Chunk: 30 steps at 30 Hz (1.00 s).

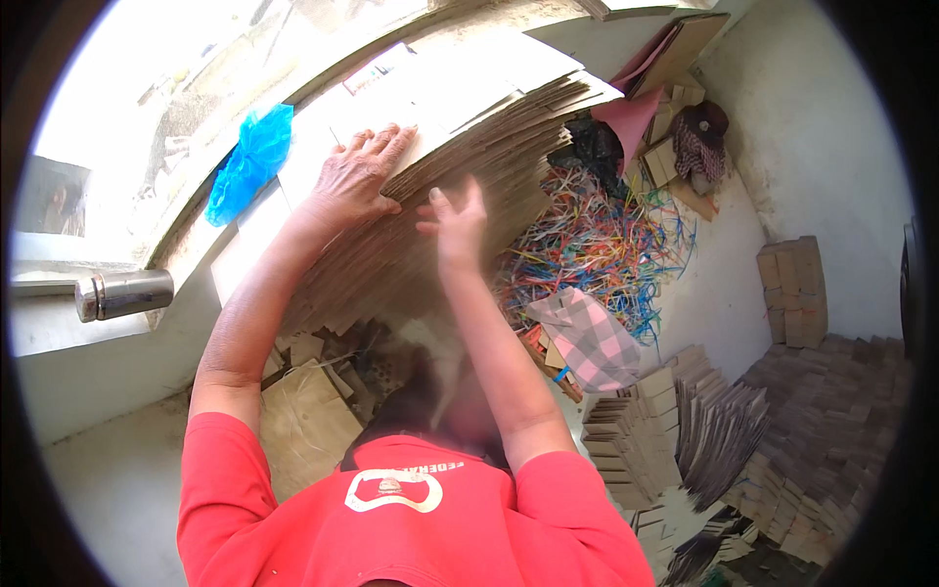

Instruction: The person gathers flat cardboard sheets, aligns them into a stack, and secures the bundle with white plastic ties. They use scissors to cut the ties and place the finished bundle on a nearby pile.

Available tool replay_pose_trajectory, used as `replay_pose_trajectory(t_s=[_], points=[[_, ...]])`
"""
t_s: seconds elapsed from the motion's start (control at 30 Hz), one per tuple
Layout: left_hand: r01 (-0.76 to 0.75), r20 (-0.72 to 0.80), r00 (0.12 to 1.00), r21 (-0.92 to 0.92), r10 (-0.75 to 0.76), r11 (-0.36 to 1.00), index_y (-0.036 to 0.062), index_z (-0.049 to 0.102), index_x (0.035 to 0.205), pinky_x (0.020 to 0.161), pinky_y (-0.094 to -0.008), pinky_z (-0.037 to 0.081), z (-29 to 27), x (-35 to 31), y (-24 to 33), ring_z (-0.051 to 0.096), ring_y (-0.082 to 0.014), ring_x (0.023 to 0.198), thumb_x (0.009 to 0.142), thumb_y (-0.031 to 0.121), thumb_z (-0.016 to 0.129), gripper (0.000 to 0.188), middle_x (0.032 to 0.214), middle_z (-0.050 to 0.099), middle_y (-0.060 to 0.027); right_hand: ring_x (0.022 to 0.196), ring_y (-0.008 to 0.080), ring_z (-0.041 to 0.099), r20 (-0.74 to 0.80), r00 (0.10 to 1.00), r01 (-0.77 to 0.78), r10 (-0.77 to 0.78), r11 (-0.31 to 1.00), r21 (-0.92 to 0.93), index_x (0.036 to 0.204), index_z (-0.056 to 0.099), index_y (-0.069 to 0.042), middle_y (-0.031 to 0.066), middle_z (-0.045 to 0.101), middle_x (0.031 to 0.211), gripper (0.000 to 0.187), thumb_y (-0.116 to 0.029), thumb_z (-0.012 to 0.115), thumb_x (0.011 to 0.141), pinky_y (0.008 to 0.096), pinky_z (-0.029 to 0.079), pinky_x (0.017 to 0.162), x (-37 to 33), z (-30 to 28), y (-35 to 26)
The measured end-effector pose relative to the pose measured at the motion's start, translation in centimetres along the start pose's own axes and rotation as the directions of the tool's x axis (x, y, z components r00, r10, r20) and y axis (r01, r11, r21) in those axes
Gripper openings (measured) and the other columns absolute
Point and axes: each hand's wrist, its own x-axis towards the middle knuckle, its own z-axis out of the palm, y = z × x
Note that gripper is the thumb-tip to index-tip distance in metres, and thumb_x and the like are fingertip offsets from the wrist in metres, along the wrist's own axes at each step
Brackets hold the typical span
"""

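A tall stack of flat cardboard sheets [430,181] stands in front of me, its top sheets pale and its layered brown edges turned toward me. My left hand [360,181] lies on the top near the front edge, fingers stretched out and thumb hanging over the edge. My right hand [458,225] is in front of the layered side, fingers apart and a little blurred, with nothing seen in it. Whether its fingertips touch the sheets I cannot tell.
Left of the stack are a crumpled blue plastic bag [250,164] and a metal cylinder [125,294] on the sill. Coloured strips [587,245] heap on the floor at right, beside a checked cushion-like piece [587,339]. Cardboard bundles [636,430] stand at lower right.
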Motion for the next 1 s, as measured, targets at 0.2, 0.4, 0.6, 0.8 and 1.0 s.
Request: replay_pose_trajectory(t_s=[0.2, 0.4, 0.6, 0.8, 1.0], points=[[0.046, -0.114, 0.993, 0.063, -0.038, 0.997, 0.0235, 0.028, 0.146, 0.091, -0.0463, 0.049, 1.2, 0.3, 1.2, 0.051, -0.0372, 0.119, 0.073, 0.006, 0.066, 0.084, 0.141, 0.043, -0.0126, 0.064, 0.0104, 0.059, -0.044, 0.999, 0.005, -0.010, 0.993, -0.118, 0.143, 0.025, 0.000, 0.0062, 0.057, 0.085, 0.069, 0.002, 0.061, 0.084, 0.0227, 0.050, 0.049, 0.0, 0.3, 0.4], [-0.109, -0.225, 0.959, 0.274, 0.174, 0.956, 0.0286, 0.042, 0.139, 0.080, -0.0458, 0.051, 1.4, -1.0, 1.9, 0.050, -0.0349, 0.121, 0.084, 0.011, 0.055, 0.058, 0.144, 0.039, -0.0105, 0.065, 0.0111, 0.058, -0.030, 1.000, 0.001, -0.003, 0.998, -0.067, 0.142, 0.024, 0.000, 0.0073, 0.055, 0.087, 0.065, 0.000, 0.059, 0.087, 0.0229, 0.051, 0.050, 0.1, 0.4, -0.1], [-0.159, -0.139, 0.969, 0.293, 0.206, 0.943, 0.0240, 0.056, 0.126, 0.090, -0.0474, 0.045, 2.5, -1.4, 0.8, 0.038, -0.0312, 0.131, 0.081, 0.022, 0.062, 0.046, 0.150, 0.029, -0.0059, 0.067, 0.0124, 0.059, -0.007, 1.000, 0.000, 0.000, 0.999, -0.033, 0.142, 0.022, -0.001, 0.0092, 0.054, 0.093, 0.064, 0.000, 0.056, 0.089, 0.0236, 0.053, 0.052, 0.3, 0.6, 0.2], [-0.139, -0.114, 0.979, 0.210, 0.166, 0.968, 0.0220, 0.060, 0.122, 0.096, -0.0465, 0.041, 1.5, -1.1, 0.8, 0.040, -0.0301, 0.130, 0.080, 0.019, 0.064, 0.043, 0.150, 0.031, -0.0058, 0.071, 0.0126, 0.059, 0.015, 1.000, -0.019, 0.021, 0.996, -0.085, 0.142, 0.023, -0.002, 0.0083, 0.054, 0.093, 0.063, -0.001, 0.056, 0.089, 0.0232, 0.053, 0.053, 0.1, 0.0, -0.4], [-0.072, -0.214, 0.964, 0.366, 0.159, 0.928, 0.0195, 0.054, 0.128, 0.085, -0.0451, 0.048, 0.1, 0.0, 1.1, 0.048, -0.0322, 0.120, 0.080, 0.013, 0.060, 0.049, 0.146, 0.035, -0.0123, 0.064, 0.0143, 0.060, -0.090, 0.993, 0.087, -0.083, 0.995, 0.045, 0.134, 0.035, 0.001, 0.0112, 0.058, 0.090, 0.057, -0.008, 0.064, 0.086, 0.0250, 0.053, 0.049, 0.7, -0.3, -0.6]])
